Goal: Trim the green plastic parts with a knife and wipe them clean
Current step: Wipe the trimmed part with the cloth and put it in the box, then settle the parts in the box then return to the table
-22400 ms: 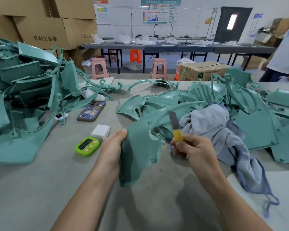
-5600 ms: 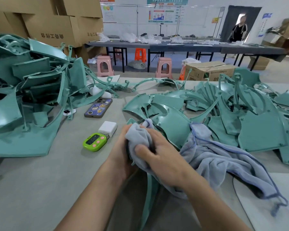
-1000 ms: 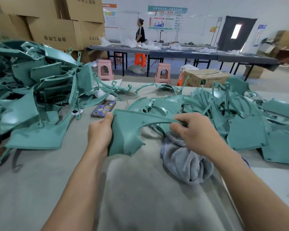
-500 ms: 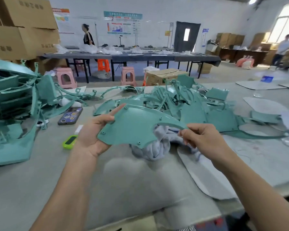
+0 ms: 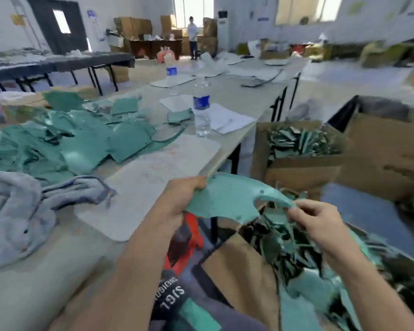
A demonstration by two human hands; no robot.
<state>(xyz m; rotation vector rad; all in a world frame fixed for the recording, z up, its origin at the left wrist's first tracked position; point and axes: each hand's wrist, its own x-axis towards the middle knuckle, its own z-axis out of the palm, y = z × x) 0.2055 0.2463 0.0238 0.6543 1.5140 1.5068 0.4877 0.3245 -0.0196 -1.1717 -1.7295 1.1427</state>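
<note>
I hold one curved green plastic part (image 5: 227,199) between both hands, off the table's right edge and above a cardboard box (image 5: 239,278) filled with green parts. My left hand (image 5: 179,199) grips its wide end. My right hand (image 5: 313,218) pinches its thin curved tip. A grey cloth (image 5: 22,211) lies crumpled on the table at the left. A pile of green parts (image 5: 81,142) covers the table behind it. No knife is in view.
A white mat (image 5: 153,177) lies on the table near its edge. A water bottle (image 5: 201,111) stands on papers further back. A second box of green parts (image 5: 299,151) sits on the floor to the right. A person (image 5: 192,37) stands far off.
My view has swung to the right. Both hands have carried the green part from over the cloth to beyond the table's edge, above the box of parts.
</note>
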